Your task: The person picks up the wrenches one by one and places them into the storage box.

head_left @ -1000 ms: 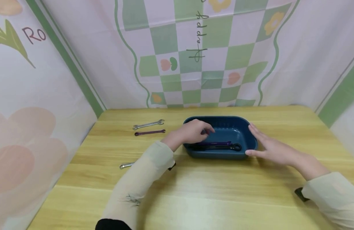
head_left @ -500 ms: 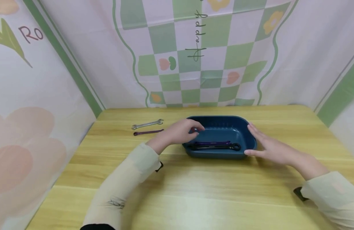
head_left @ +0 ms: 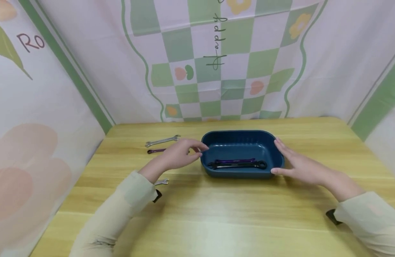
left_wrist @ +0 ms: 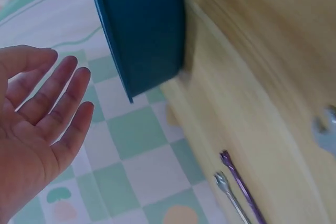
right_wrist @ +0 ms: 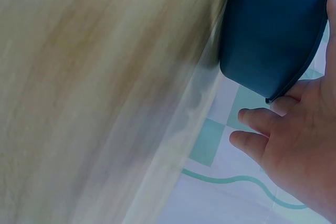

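Observation:
My left hand (head_left: 179,154) hovers over the table at the left end of a dark blue plastic bin (head_left: 242,175), holding nothing. In the left wrist view its fingers are spread and loosely bent, beside the bin's wall (left_wrist: 142,35). My right hand (head_left: 301,167) rests against the bin's right end, fingers fairly straight along the rim and thumb at the front corner; the right wrist view has some fingertips at the rim. Inside the bin, a black ratchet wrench (head_left: 237,165) lies along the front side with a purple wrench (head_left: 232,161) just behind it.
Left of the bin, a silver open-end wrench (head_left: 162,141) and a purple wrench (head_left: 155,151) lie on the wooden table (head_left: 216,214), the latter partly behind my left hand. Nearer, another silver wrench (head_left: 162,182) shows one end past my sleeve. A patterned cloth (head_left: 210,71) hangs behind.
My left hand has drawn out of the bin and moved left, uncovering the wrenches' left ends inside. The right hand keeps its place on the bin's right end.

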Demonstrator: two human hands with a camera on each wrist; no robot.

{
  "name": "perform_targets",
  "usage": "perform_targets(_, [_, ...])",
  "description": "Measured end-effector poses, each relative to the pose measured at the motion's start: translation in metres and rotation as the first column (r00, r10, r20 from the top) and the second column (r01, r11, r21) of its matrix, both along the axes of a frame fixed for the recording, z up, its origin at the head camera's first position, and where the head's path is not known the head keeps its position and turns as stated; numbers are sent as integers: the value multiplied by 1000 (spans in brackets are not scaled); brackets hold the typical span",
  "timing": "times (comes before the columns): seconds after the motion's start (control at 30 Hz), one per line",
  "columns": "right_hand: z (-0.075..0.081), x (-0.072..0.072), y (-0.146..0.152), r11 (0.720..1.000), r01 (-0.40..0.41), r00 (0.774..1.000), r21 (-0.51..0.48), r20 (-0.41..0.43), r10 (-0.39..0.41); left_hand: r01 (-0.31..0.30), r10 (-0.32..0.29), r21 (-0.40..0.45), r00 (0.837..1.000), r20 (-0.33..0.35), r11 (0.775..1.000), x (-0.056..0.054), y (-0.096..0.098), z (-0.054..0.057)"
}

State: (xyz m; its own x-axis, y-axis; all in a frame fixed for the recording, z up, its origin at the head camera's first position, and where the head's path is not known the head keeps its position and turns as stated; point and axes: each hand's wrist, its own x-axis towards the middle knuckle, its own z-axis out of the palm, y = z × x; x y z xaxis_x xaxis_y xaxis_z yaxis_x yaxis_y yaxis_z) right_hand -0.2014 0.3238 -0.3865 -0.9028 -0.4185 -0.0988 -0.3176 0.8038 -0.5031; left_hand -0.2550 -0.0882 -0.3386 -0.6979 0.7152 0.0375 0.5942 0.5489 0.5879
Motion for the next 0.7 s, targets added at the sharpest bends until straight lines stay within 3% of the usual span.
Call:
perform_targets(0.43, [2, -1, -1, 1000, 1, 1000, 5, 13, -1, -67, 67, 8, 998, -22, 998, 17, -41, -7])
perform_targets(0.7, [0, -1, -1, 1000, 6, 1000, 11, 18, -7, -80, 79, -46, 996, -27, 996, 29, -60, -11])
